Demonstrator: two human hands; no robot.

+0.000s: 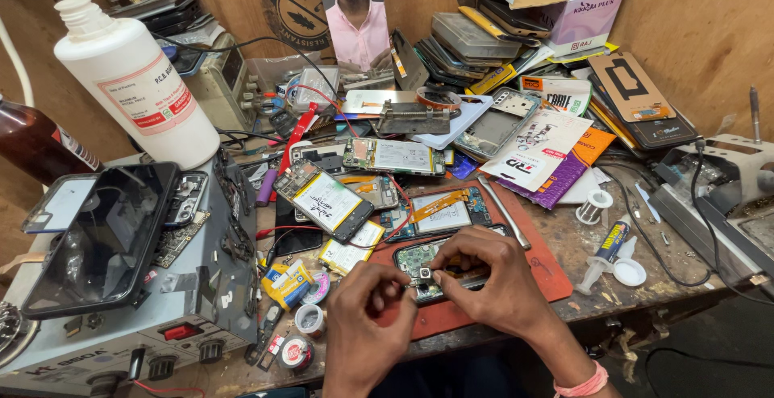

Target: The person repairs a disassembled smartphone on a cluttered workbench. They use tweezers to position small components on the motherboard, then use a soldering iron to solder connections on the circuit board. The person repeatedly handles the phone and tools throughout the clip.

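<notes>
Up front, near the tabletop's [637, 293] near edge, a red mat [542, 262] carries an opened phone [435, 267]; the left hand [364, 317] and right hand [486, 273] pinch narrowly at its circuit board [419, 262].

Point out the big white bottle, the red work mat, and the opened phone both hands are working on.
white bottle [133, 83], head view, on its labelled body.
red work mat [556, 273], head view, on a bare patch near its right edge.
opened phone [415, 259], head view, on the exposed circuit board just above the fingers.
</notes>
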